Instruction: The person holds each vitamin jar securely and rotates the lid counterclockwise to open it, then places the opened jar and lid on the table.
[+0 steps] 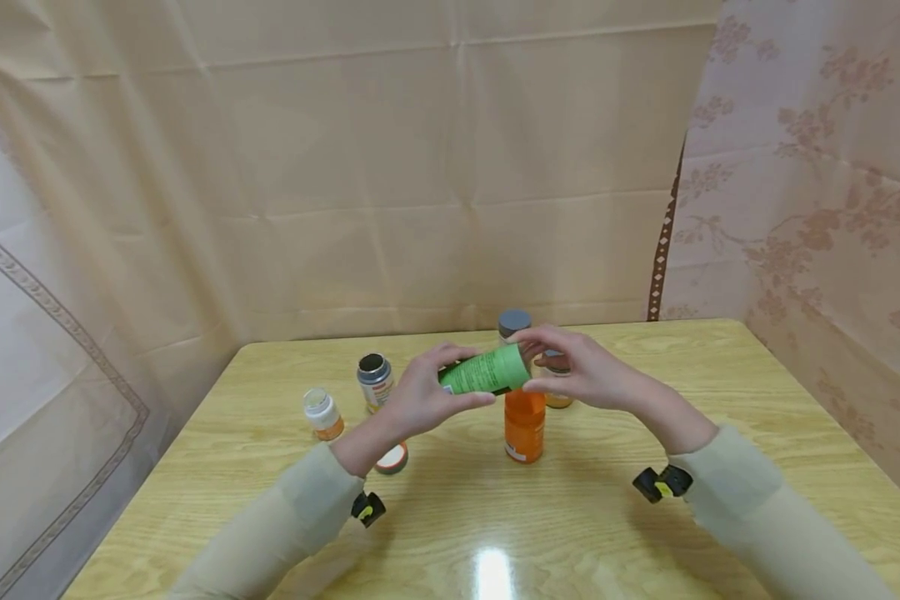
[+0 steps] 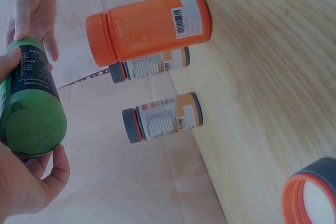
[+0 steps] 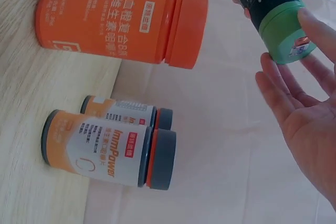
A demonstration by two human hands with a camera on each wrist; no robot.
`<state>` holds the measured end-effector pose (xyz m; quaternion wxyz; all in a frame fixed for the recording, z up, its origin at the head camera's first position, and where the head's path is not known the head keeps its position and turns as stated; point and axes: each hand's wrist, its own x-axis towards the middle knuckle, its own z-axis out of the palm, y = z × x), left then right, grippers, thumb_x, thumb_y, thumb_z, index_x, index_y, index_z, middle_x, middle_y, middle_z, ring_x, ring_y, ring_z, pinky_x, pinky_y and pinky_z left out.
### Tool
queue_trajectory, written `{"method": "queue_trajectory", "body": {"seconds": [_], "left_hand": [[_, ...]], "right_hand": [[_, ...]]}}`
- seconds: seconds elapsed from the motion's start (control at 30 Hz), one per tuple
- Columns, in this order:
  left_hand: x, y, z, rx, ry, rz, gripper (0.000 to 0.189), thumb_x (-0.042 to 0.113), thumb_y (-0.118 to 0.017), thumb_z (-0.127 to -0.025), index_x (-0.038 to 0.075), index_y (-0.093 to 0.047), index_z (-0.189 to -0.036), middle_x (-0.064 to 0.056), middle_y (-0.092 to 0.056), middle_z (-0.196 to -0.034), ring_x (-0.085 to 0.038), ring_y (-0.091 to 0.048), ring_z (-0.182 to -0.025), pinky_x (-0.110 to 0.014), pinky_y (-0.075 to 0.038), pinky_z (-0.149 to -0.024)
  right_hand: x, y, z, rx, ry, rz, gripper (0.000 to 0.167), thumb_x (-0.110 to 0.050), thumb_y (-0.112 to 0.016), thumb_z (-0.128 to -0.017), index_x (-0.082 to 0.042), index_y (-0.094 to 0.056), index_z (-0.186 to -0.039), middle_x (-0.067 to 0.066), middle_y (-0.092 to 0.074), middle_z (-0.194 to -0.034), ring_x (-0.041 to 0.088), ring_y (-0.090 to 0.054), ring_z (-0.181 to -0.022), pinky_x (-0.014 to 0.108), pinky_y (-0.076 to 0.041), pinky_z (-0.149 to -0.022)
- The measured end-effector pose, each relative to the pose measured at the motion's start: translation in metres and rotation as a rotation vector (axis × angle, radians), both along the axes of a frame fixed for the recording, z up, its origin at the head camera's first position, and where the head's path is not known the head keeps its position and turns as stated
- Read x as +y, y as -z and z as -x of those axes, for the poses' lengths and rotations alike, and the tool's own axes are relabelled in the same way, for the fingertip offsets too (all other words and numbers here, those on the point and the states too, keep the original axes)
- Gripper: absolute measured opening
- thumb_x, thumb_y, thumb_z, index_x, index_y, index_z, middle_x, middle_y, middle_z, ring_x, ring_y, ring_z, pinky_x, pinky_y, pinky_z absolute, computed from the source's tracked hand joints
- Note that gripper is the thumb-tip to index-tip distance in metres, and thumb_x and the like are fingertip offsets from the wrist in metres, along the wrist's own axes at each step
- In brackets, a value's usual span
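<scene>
My left hand [image 1: 438, 387] grips the body of a green bottle [image 1: 486, 372], held tilted above the table with its cap end toward the right. In the left wrist view its green base [image 2: 34, 124] faces the camera, a dark label beyond it. My right hand [image 1: 581, 367] is at the other end, thumb and fingers spread around the green cap [image 3: 281, 30] with fingertips at its edge. An orange bottle [image 1: 525, 433] stands upright just below the hands, its orange cap [image 3: 187, 30] on. The right hand partly hides the capped bottles behind it.
Left of the hands stand an uncapped dark-necked bottle [image 1: 376, 379] and a small white-and-orange bottle [image 1: 324, 414]. A loose lid [image 1: 392, 458] lies inside up near my left wrist. Grey-capped white-and-orange bottles [image 3: 100, 148] stand behind the orange one. Curtains [image 1: 420, 167] hang beyond the table's back edge.
</scene>
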<state>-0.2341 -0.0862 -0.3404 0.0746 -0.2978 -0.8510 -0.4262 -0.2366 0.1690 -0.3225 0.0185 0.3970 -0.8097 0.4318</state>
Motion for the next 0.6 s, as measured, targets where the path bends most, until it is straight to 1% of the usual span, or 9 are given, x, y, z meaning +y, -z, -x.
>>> {"method": "queue_trajectory", "body": {"seconds": [0.07, 0.17, 0.23, 0.3, 0.47, 0.6], "left_hand": [[-0.0001, -0.0006, -0.0006, 0.001, 0.001, -0.004, 0.052, 0.030, -0.086, -0.075, 0.014, -0.068, -0.121, 0.004, -0.063, -0.105, -0.016, -0.055, -0.082, -0.031, -0.048, -0.067], [-0.0001, -0.0017, -0.0021, -0.017, 0.001, -0.003, 0.053, 0.031, -0.085, -0.075, 0.015, -0.067, -0.122, 0.004, -0.062, -0.105, -0.017, -0.054, -0.083, -0.032, -0.049, -0.067], [-0.0001, -0.0020, -0.0028, -0.022, 0.000, 0.000, 0.053, 0.031, -0.085, -0.075, 0.015, -0.066, -0.122, 0.005, -0.062, -0.105, -0.017, -0.055, -0.084, -0.032, -0.049, -0.068], [-0.0002, -0.0018, -0.0033, -0.022, 0.002, 0.003, 0.053, 0.031, -0.086, -0.075, 0.016, -0.066, -0.122, 0.006, -0.061, -0.106, -0.017, -0.055, -0.085, -0.032, -0.050, -0.068], [-0.0006, -0.0015, -0.0047, -0.014, 0.003, 0.004, 0.054, 0.030, -0.086, -0.074, 0.016, -0.066, -0.123, 0.007, -0.061, -0.106, -0.016, -0.054, -0.085, -0.032, -0.050, -0.069], [-0.0008, -0.0015, -0.0052, -0.009, -0.002, 0.011, 0.054, 0.029, -0.086, -0.074, 0.016, -0.067, -0.122, 0.007, -0.061, -0.106, -0.016, -0.055, -0.085, -0.032, -0.049, -0.069]], "right_hand": [[-0.0005, -0.0009, -0.0013, -0.004, 0.011, 0.002, 0.056, -0.005, -0.076, -0.084, -0.003, -0.050, -0.134, 0.010, -0.058, -0.121, 0.027, -0.059, -0.106, 0.053, -0.047, -0.092], [-0.0022, -0.0028, -0.0036, -0.016, 0.030, -0.007, 0.061, -0.009, -0.076, -0.085, -0.007, -0.046, -0.138, 0.012, -0.055, -0.128, 0.030, -0.058, -0.111, 0.055, -0.047, -0.092], [-0.0036, -0.0044, -0.0050, -0.032, 0.047, -0.017, 0.063, -0.013, -0.075, -0.087, -0.009, -0.043, -0.141, 0.013, -0.053, -0.132, 0.030, -0.057, -0.113, 0.053, -0.047, -0.092], [-0.0048, -0.0056, -0.0061, -0.053, 0.062, -0.027, 0.062, -0.017, -0.073, -0.089, -0.010, -0.041, -0.142, 0.013, -0.052, -0.133, 0.030, -0.057, -0.112, 0.050, -0.049, -0.091], [-0.0056, -0.0065, -0.0076, -0.084, 0.097, -0.055, 0.052, -0.024, -0.067, -0.093, -0.008, -0.046, -0.138, 0.011, -0.058, -0.122, 0.022, -0.061, -0.101, 0.037, -0.053, -0.084], [-0.0043, -0.0060, -0.0074, -0.074, 0.118, -0.091, 0.044, -0.027, -0.064, -0.096, -0.005, -0.051, -0.131, 0.006, -0.063, -0.109, 0.017, -0.062, -0.088, 0.034, -0.053, -0.076]]}}
